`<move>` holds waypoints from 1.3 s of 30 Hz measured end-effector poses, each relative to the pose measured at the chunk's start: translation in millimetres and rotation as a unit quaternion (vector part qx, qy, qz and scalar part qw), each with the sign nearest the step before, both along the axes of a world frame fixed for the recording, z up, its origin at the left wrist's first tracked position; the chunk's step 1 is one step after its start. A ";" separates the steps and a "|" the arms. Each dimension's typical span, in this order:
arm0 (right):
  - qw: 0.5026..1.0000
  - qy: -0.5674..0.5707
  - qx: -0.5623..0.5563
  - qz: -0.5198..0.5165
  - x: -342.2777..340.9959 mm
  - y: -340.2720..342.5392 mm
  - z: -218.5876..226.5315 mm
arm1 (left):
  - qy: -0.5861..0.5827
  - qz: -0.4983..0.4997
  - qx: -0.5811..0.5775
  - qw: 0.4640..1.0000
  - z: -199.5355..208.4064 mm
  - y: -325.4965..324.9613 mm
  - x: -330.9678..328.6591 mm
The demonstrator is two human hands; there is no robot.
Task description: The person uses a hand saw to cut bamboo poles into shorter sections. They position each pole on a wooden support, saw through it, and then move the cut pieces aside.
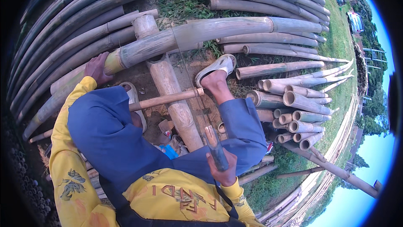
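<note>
Across the short upright bamboo stump lies the thick pale-green bamboo pole, and that's the landmark for everything imo. Its long axis runs left-right, slightly rising toward the right. My left hand sits at the pole's left end, fingers wrapped on the yellowish cut end, pinning it. My right hand is well below the pole, near my lap, clenched round the grey-blue handle of the thin-bladed saw. The blade runs up from that fist and meets the pole roughly mid-length, just right of the stump, crossing it nearly square. So the left hand is nearer the pole, the right works at blade's length.

Hard to tell: the blade's so thin I can't see how deep it sits in the pole. Left fingertips hidden behind the pole end. My sandalled foot rests below the pole, w/ a thinner tan stick lying by the knees.
</note>
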State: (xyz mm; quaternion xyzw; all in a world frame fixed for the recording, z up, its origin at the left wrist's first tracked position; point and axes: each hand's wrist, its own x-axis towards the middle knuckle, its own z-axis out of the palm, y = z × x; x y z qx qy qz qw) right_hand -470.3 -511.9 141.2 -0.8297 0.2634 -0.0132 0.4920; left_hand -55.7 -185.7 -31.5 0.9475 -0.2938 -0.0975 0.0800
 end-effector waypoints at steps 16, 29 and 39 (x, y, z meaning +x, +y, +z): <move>0.988 -0.149 0.036 0.027 141.5 -9.9 -67.3 | 0.005 0.017 -0.009 1.000 -44.2 23.9 3.2; 0.995 -0.088 0.034 0.030 211.7 -28.9 -90.4 | -0.021 0.000 -0.001 1.000 -47.4 6.9 11.8; 1.000 0.009 0.004 0.006 29.1 -2.3 -3.0 | 0.010 -0.002 0.000 1.000 -3.6 6.4 6.5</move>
